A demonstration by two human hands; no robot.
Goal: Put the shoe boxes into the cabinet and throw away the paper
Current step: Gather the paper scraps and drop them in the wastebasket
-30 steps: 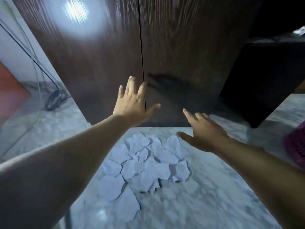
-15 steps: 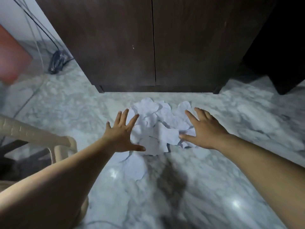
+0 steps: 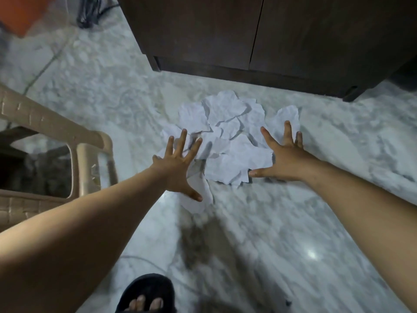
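Marble floor, grey-veined and glossy, runs up to a dark wood cabinet with both doors closed. No shoe boxes in view, so I judge that half of the task done or at least out of frame; cannot confirm from here. Paper half is not done: a loose heap of torn white paper pieces lies on the floor just in front of the cabinet base. Left hand spread wide, fingers splayed, over the heap's near-left edge, thumb over one stray scrap; holding nothing. Right hand equally splayed at the heap's right edge, thumb pointing in toward the pile; also empty. Heap sits between the two palms. Beige plastic chair at left, a sandalled foot at bottom. I read this as the start of gathering the scraps.
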